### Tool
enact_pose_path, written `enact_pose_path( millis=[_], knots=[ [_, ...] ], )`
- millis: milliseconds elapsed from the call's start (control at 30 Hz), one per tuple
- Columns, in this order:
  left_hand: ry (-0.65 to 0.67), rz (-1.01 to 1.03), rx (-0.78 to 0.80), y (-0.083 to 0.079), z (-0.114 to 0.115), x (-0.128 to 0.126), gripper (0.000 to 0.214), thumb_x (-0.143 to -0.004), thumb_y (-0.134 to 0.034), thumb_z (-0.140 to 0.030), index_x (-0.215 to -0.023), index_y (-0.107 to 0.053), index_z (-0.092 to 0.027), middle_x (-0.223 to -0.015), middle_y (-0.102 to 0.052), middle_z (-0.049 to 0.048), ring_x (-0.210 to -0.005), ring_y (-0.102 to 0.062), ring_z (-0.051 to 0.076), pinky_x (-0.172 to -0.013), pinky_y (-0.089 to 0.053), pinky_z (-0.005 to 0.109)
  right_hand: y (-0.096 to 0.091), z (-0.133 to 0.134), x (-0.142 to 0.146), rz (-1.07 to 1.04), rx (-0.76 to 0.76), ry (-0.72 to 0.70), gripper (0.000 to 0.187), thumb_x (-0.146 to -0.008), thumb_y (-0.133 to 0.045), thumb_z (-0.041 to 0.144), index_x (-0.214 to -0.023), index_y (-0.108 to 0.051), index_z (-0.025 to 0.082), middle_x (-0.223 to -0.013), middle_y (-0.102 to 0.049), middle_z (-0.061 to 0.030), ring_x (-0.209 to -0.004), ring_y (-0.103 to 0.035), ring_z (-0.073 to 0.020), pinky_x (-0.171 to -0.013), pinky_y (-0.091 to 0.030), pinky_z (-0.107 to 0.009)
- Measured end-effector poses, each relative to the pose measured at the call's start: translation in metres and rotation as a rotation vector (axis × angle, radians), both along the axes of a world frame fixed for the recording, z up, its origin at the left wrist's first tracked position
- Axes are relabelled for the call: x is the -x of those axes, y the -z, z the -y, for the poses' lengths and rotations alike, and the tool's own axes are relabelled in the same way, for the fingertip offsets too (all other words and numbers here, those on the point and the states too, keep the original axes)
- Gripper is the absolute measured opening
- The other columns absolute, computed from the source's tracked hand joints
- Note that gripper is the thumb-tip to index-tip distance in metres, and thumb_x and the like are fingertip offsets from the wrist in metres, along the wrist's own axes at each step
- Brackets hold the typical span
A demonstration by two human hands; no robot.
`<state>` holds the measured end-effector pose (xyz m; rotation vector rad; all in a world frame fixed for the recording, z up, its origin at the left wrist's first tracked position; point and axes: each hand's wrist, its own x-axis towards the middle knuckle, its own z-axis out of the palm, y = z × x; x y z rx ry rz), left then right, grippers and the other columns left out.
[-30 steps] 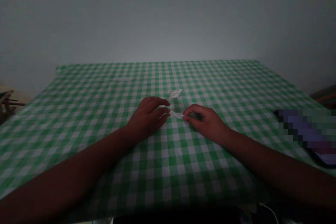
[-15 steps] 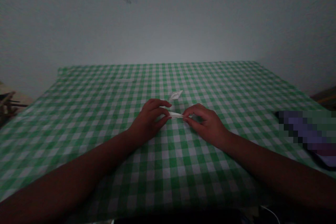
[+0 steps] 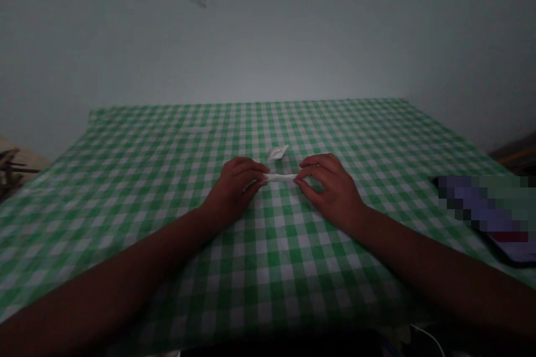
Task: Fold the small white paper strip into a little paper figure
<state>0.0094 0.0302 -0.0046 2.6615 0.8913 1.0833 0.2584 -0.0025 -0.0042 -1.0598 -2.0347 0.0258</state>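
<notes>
A narrow folded strip of white paper (image 3: 280, 177) stretches level between my two hands, just above or on the checked cloth; which of these I cannot tell. My left hand (image 3: 238, 187) pinches its left end between thumb and fingers. At the other end, my right hand (image 3: 330, 184) grips it with thumb and fingertips. Just beyond the strip lies a small folded white paper piece (image 3: 278, 152), pointed at its ends like a little paper boat, touched by neither hand.
A green and white checked tablecloth (image 3: 268, 268) covers the table, which meets a pale wall (image 3: 268, 39) at the back. On the right lies a dark-edged phone-like device (image 3: 481, 212) with a pixelated face. A faint, pale flat strip (image 3: 198, 130) lies at the back left.
My right hand has shifted slightly up and its fingers have spread along the strip. The paper between my hands now shows longer and more level. The boat-like piece stays put.
</notes>
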Motion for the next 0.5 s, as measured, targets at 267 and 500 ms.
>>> enact_pose_path(
  millis=[267,500],
  knots=[
    [0.003,-0.018,-0.017,0.002,-0.001,0.001,0.008,-0.096,-0.058,-0.021,-0.099,-0.066,-0.020,-0.107,-0.074,0.0055,-0.102,-0.063,0.021,-0.097,-0.048,0.044,0.009,-0.005,0.002,-0.085,0.072,-0.088,0.012,-0.089,-0.067,0.023,-0.100,-0.069,0.027,-0.105,-0.068,-0.0052,-0.102,-0.061,-0.0227,-0.092,-0.050,-0.043],
    [0.009,-0.005,-0.015,0.000,0.002,-0.001,0.009,-0.096,-0.058,-0.020,-0.100,-0.065,-0.020,-0.106,-0.073,0.0054,-0.102,-0.064,0.020,-0.097,-0.049,0.043,0.013,-0.005,0.004,-0.179,0.173,-0.149,0.011,-0.092,-0.064,0.021,-0.096,-0.072,0.028,-0.109,-0.069,-0.0046,-0.107,-0.061,-0.0218,-0.096,-0.048,-0.045]
  ],
)
